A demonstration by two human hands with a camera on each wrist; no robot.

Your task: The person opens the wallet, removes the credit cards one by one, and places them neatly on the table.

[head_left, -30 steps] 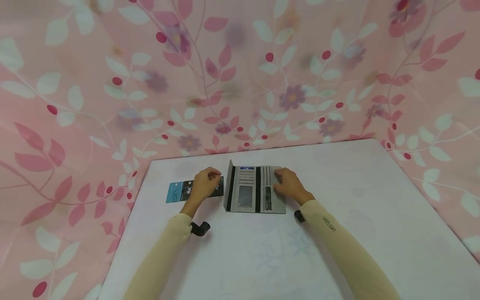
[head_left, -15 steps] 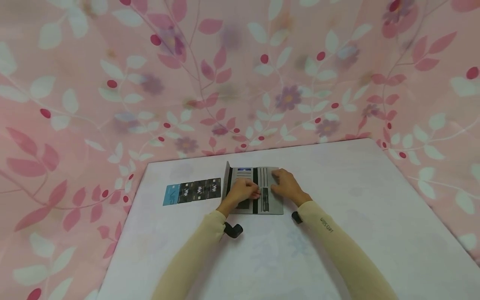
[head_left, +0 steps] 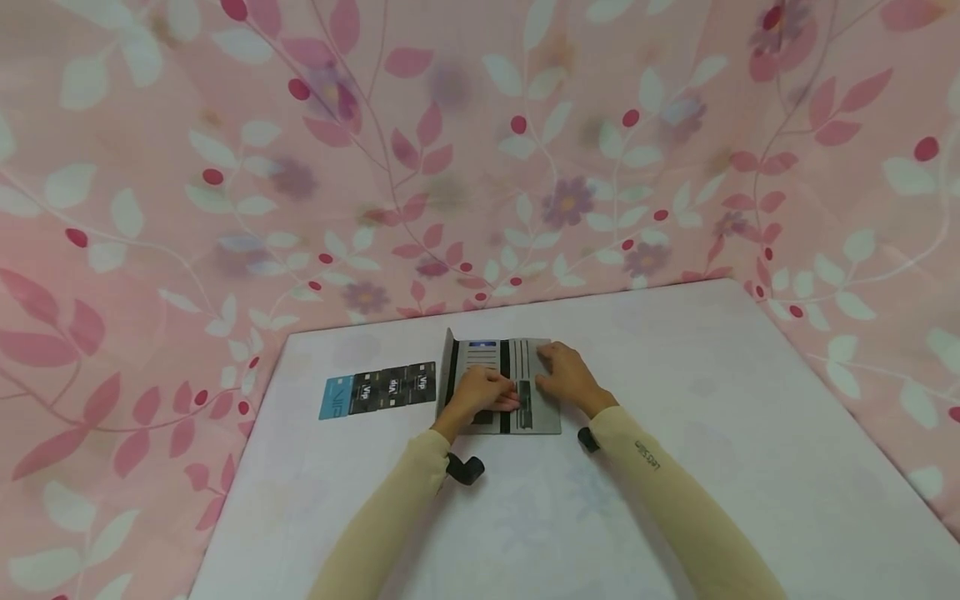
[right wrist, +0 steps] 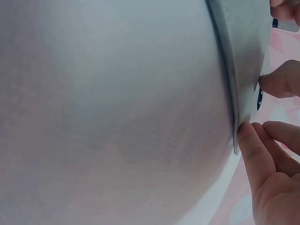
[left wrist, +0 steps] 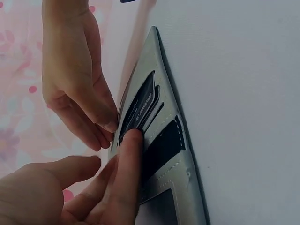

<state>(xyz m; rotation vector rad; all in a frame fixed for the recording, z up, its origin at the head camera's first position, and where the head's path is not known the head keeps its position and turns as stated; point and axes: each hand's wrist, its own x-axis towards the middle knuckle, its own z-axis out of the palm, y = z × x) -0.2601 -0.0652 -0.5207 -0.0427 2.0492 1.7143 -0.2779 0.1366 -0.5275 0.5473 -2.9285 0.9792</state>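
A grey tri-fold wallet (head_left: 551, 422) lies opened out on the white table, its left flap standing up. A dark card (left wrist: 142, 102) sits in a slot of its right panel, and a blue-marked card (head_left: 482, 343) shows at the top of the middle panel. My left hand (head_left: 480, 392) reaches across the middle panel; in the left wrist view, its straight finger touches the dark card at the slot while the thumb stays apart. My right hand (head_left: 572, 379) rests its fingertips and thumb on the wallet's right panel, near the outer edge (right wrist: 236, 117).
Left of the wallet, a row of black cards (head_left: 393, 388) and one blue card (head_left: 335, 397) lie on the table (head_left: 675, 367). A pink floral cloth (head_left: 480, 167) hangs behind and beside the table. Black wrist mounts (head_left: 465, 470) sit under both sleeves.
My left hand has moved right, from over the loose black cards to the dark card in the wallet, then stayed there. My right hand has stayed on the right panel.
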